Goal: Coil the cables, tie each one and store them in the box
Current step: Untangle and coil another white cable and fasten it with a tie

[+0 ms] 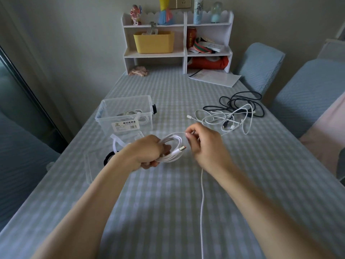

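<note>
My left hand (pixel 147 152) grips a white cable (pixel 174 146) wound into several loops, its USB plug with an orange tip sticking out toward the right. My right hand (pixel 204 144) pinches the same cable's strand just right of the coil; the loose tail hangs down over the table's front edge. A clear plastic box (pixel 127 114) with a label stands behind my left hand and holds some coiled white cables. A tangle of white cables (pixel 224 119) and a dark cable (pixel 242 101) lies to the right.
The box's clear lid (pixel 93 165) lies flat under my left wrist, with a black roll of tie strap (pixel 108 158) beside it. A white shelf unit (pixel 177 40) and papers (pixel 214 77) stand at the table's far end. Blue-covered chairs (pixel 306 98) line the right side.
</note>
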`<state>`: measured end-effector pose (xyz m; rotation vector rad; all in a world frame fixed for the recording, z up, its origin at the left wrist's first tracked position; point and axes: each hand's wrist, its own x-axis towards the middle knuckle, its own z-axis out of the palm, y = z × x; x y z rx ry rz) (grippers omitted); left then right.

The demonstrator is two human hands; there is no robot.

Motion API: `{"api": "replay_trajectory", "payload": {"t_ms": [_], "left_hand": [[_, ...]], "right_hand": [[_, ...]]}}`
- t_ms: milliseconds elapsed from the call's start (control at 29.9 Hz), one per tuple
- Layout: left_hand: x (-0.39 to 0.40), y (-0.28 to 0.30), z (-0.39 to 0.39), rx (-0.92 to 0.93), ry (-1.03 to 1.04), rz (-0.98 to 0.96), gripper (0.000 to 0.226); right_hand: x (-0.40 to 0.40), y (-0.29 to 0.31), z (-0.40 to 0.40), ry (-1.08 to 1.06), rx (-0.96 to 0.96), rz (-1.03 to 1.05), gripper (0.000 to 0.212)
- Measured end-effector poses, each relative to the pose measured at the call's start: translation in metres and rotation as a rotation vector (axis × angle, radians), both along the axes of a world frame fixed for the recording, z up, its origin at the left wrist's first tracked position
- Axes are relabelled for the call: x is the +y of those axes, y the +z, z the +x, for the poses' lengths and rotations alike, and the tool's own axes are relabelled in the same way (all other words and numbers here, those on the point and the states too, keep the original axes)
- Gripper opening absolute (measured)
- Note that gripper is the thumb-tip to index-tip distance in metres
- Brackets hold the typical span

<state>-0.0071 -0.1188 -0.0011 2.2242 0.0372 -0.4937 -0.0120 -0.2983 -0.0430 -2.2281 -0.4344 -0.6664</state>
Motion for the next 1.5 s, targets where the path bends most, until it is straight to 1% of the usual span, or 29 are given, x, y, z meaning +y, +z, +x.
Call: {"api": "replay_trajectory", "payload": {"t_ms": [33,100,167,267,334,401,434,468,534,601,701,835,902,935,1002,1069,1102,1135,1169,1202,1236,1302,1336,1369,1403,1503], "left_hand": [[-0.001,0.002,-0.002,-0.007,-0.033,-0.003,0.033],[-0.002,0.004,-0.005,-0.025,-0.082,0.003,0.034],[-0.003,0.003,-0.007,-0.046,-0.052,-0.021,0.034],[-0.008,-0.005,-0.006,-0.090,0.133,-0.104,0.033],[-0.013,-0.011,-0.004,-0.139,0.271,-0.120,0.033],[-0.016,-0.017,-0.002,-0.203,0.355,-0.121,0.035],[-0.015,-0.020,-0.001,-0.238,0.386,-0.129,0.036],[-0.017,-0.023,-0.002,-0.272,0.403,-0.142,0.037],[-0.021,-0.024,-0.005,-0.329,0.396,-0.154,0.039],[-0.026,-0.023,-0.010,-0.385,0.359,-0.129,0.040],[-0.029,-0.021,-0.017,-0.446,0.301,-0.076,0.038],[-0.033,-0.023,-0.023,-0.413,0.159,0.017,0.033],[-0.029,-0.021,-0.023,-0.378,0.120,0.088,0.030],[-0.026,-0.020,-0.021,-0.379,0.111,0.120,0.029],[-0.016,-0.016,-0.017,-0.447,0.082,0.178,0.022],[-0.007,-0.013,-0.016,-0.502,-0.013,0.227,0.008],[-0.005,-0.013,-0.016,-0.503,-0.082,0.260,0.010],[-0.005,-0.014,-0.016,-0.504,-0.162,0.320,0.019],[-0.008,-0.016,-0.018,-0.507,-0.218,0.379,0.027],[-0.010,-0.017,-0.019,-0.513,-0.233,0.398,0.029],[-0.013,-0.016,-0.020,-0.511,-0.218,0.362,0.027],[-0.015,-0.016,-0.020,-0.471,-0.143,0.224,0.023],[-0.017,-0.015,-0.021,-0.462,-0.119,0.188,0.022],[-0.017,-0.015,-0.023,-0.462,-0.116,0.195,0.021],[-0.017,-0.016,-0.024,-0.486,-0.137,0.265,0.021],[-0.020,-0.021,-0.030,-0.648,-0.176,0.628,0.013]], "right_hand": [[-0.001,-0.001,0.001,-0.014,-0.003,-0.010,0.011],[-0.004,-0.002,0.003,-0.023,0.054,-0.009,0.014],[-0.005,-0.002,0.001,-0.011,0.108,-0.004,0.014],[0.001,0.002,-0.007,0.049,0.163,0.012,0.008],[0.005,0.003,-0.013,0.116,0.311,-0.005,0.013],[0.009,0.003,-0.018,0.199,0.492,0.011,0.009],[0.014,0.003,-0.019,0.233,0.552,0.036,0.014],[0.017,0.003,-0.020,0.247,0.580,0.063,0.025],[0.024,0.002,-0.021,0.209,0.579,0.120,0.042],[0.028,0.002,-0.021,0.093,0.547,0.139,0.051],[0.031,0.005,-0.023,-0.017,0.521,0.152,0.050],[0.024,0.008,-0.020,-0.105,0.512,0.188,0.048],[0.019,0.007,-0.018,-0.098,0.488,0.136,0.044],[0.015,0.006,-0.017,-0.062,0.480,0.087,0.043],[0.008,0.011,-0.018,0.057,0.489,-0.095,0.039],[0.004,0.017,-0.020,0.147,0.532,-0.285,0.036],[0.003,0.018,-0.022,0.165,0.545,-0.340,0.034],[0.003,0.018,-0.022,0.159,0.543,-0.379,0.032],[0.004,0.018,-0.023,0.128,0.528,-0.406,0.029],[0.004,0.018,-0.024,0.072,0.507,-0.422,0.024],[0.006,0.018,-0.024,-0.005,0.488,-0.423,0.024],[0.008,0.021,-0.025,-0.171,0.495,-0.432,0.036],[0.007,0.022,-0.025,-0.223,0.517,-0.449,0.042],[0.008,0.022,-0.026,-0.233,0.539,-0.474,0.045],[0.008,0.023,-0.026,-0.217,0.554,-0.506,0.044],[0.009,0.027,-0.029,-0.113,0.537,-0.682,0.036]]}}
